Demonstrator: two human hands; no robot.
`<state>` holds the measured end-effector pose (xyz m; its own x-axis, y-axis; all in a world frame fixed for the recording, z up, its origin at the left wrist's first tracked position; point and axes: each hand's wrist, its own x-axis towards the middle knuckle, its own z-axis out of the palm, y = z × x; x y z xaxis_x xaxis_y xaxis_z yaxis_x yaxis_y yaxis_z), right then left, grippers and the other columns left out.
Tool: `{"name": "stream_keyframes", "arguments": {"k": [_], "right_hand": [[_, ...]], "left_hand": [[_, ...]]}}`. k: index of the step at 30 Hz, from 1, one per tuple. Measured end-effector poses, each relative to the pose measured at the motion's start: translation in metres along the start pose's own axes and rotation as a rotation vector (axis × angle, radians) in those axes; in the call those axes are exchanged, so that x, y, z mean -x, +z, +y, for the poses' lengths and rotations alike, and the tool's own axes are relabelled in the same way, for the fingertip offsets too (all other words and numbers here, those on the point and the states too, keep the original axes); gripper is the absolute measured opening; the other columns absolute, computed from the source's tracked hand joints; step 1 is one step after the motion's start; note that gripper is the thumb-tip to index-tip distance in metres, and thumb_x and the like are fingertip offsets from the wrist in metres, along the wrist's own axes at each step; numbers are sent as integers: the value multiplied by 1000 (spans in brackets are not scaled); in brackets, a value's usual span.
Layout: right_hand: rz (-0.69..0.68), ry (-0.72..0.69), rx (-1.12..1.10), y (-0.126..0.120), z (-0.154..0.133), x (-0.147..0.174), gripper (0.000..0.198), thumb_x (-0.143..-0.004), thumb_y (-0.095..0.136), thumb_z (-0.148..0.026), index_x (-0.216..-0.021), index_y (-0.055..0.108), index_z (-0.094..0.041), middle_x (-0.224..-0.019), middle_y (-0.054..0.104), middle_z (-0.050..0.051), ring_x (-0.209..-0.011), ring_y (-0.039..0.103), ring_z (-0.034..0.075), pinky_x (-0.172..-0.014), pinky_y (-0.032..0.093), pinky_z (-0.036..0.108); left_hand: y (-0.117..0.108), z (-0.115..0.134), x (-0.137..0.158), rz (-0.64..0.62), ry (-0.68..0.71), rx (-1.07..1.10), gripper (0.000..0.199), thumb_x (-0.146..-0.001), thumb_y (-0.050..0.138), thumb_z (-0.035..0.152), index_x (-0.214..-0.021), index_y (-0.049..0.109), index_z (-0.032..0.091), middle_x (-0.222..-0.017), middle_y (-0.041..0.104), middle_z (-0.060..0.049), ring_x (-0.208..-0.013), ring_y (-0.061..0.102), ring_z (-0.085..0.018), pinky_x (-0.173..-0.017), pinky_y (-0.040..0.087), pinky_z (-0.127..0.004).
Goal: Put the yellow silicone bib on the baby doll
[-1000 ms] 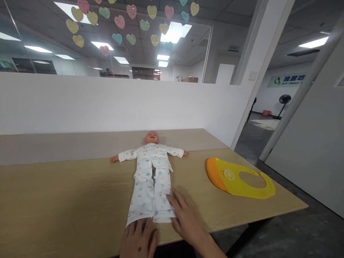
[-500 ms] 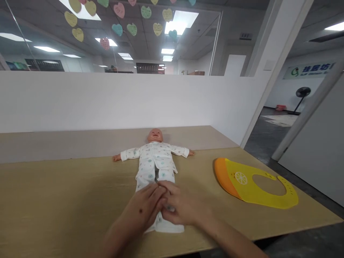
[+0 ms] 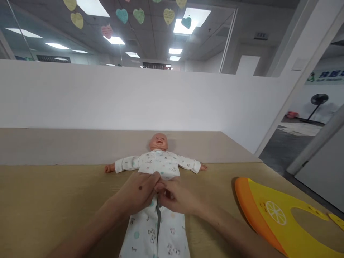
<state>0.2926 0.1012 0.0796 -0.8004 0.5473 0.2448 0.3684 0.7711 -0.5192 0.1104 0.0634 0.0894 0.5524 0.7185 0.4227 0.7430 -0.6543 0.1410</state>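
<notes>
A baby doll lies on its back with its arms spread wide. It wears a white printed shirt and matching trousers, with a dark gap between the trouser legs. Over the lower front of the shirt, my left hand has its fingers bent and closed. My right hand meets it there, thumb and fingers pinched together. Both hands appear to grip the shirt's lower edge, though the fingertips cover the exact spot.
A yellow and orange bib with a citrus slice print lies on the table to the right. Behind the table rises a white wall with a window above it. A doorway opens at the right, with a standing fan beyond.
My view has moved closer to the doll. Both hands have shifted from over the trousers up to the lower front of the shirt, fingers still together.
</notes>
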Motion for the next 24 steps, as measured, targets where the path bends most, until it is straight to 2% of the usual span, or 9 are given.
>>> {"name": "stream_keyframes", "arguments": {"k": [3, 5, 7, 9, 13, 16, 18, 21, 24], "right_hand": [[-81, 11, -378, 6, 0, -3, 14, -73, 55, -15, -86, 53, -19, -60, 54, -6, -51, 47, 7, -52, 36, 19], [-239, 70, -656, 9, 0, -4, 14, -74, 59, -22, -86, 54, -17, -62, 56, -5, -47, 49, 8, -46, 38, 18], [-393, 136, -823, 12, 0, -6, 15, -75, 60, -29, -80, 56, -16, -63, 58, -3, -44, 49, 8, -42, 38, 19], [-409, 153, -786, 15, 1, -8, 13, -74, 59, -28, -72, 56, -15, -60, 55, -3, -42, 46, 6, -41, 36, 18], [-73, 100, -220, 25, 1, -11, 3, -70, 53, -13, -70, 53, -17, -55, 49, -5, -49, 38, 7, -50, 29, 21], [11, 123, 38, 28, -5, -7, 5, -74, 50, -15, -73, 53, -18, -57, 50, -4, -52, 34, 8, -53, 25, 25], [-30, 196, -41, 26, -10, -3, 7, -76, 51, -18, -69, 53, -17, -56, 51, -4, -53, 36, 8, -51, 25, 23], [-252, 295, -435, 23, -14, 0, 15, -76, 54, -20, -62, 53, -16, -52, 50, -4, -47, 40, 5, -44, 26, 18], [-442, 298, -746, 22, -12, 0, 11, -74, 63, -23, -70, 58, -13, -53, 52, -5, -43, 39, 3, -40, 27, 14]], "left_hand": [[3, -5, 0, 32, 13, 42, 30, -98, 22, 33, -73, 35, 22, -58, 56, 3, -49, 48, -14, -50, 29, -26], [5, -6, 2, 67, 26, 72, 31, -98, 21, 33, -73, 35, 22, -57, 55, 3, -48, 48, -13, -50, 29, -25], [8, -7, 5, 98, 22, 100, 32, -99, 20, 33, -72, 35, 22, -56, 53, 4, -46, 47, -12, -49, 29, -24], [10, -9, 7, 102, 2, 118, 34, -99, 19, 33, -72, 36, 22, -56, 53, 4, -46, 47, -11, -49, 30, -24], [7, -12, 10, -19, -61, 127, 33, -99, 22, 31, -73, 40, 21, -59, 55, 4, -49, 48, -12, -51, 31, -25], [0, -9, 11, -92, -100, 100, 32, -98, 25, 28, -74, 43, 20, -60, 56, 4, -49, 47, -12, -52, 31, -25], [-4, -4, 12, -69, -113, 75, 32, -99, 26, 27, -74, 44, 21, -61, 56, 5, -50, 47, -11, -53, 32, -25], [-6, 2, 14, 82, -66, 65, 30, -99, 26, 27, -75, 44, 22, -61, 57, 7, -50, 50, -10, -52, 35, -23], [-5, 4, 16, 196, -14, 63, 29, -99, 27, 28, -75, 43, 23, -57, 55, 8, -46, 50, -10, -50, 35, -23]]}}
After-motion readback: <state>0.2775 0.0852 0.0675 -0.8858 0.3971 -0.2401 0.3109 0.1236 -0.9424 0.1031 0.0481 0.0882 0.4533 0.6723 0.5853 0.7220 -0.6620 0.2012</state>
